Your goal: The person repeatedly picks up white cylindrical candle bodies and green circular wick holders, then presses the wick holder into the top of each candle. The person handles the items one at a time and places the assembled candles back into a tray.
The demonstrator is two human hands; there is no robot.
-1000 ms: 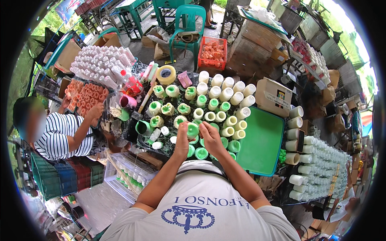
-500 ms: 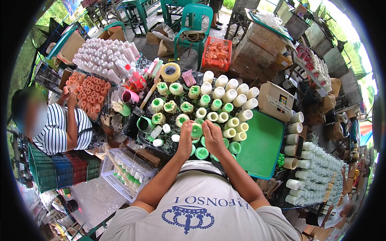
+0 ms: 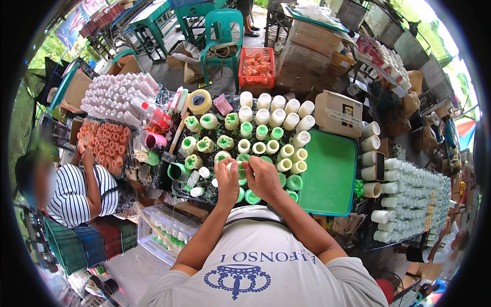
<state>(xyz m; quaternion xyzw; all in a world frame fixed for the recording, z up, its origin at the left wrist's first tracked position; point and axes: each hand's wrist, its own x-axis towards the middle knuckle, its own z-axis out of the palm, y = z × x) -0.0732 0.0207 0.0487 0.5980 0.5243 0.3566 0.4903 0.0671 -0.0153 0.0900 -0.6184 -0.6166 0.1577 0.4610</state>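
At the near edge of the work table, a green and white cylinder [image 3: 239, 166], like a candle or a cup, is held between my two hands. The fingers of my left hand [image 3: 227, 180] are closed around its left side. My right hand [image 3: 262, 176] grips it from the right, fingers bent and covering much of it. Just beyond the hands stand rows of white cylinders [image 3: 262, 116], some with green insides. On the left are several green pieces with ragged pale rims [image 3: 205, 145]. Round green tops [image 3: 252, 196] show close to my body, partly behind my wrists.
A green tray [image 3: 327, 176] lies right of the cylinders, with a cardboard box [image 3: 338, 113] behind it. Beyond the table stand a green chair [image 3: 223, 36] and a red crate [image 3: 257, 66]. At left, a person in stripes [image 3: 82, 189] handles orange pieces [image 3: 110, 145].
My hands have turned the green and white cylinder, so its round green face no longer points up. My left fingers now curl further over it. The whole view has shifted slightly.
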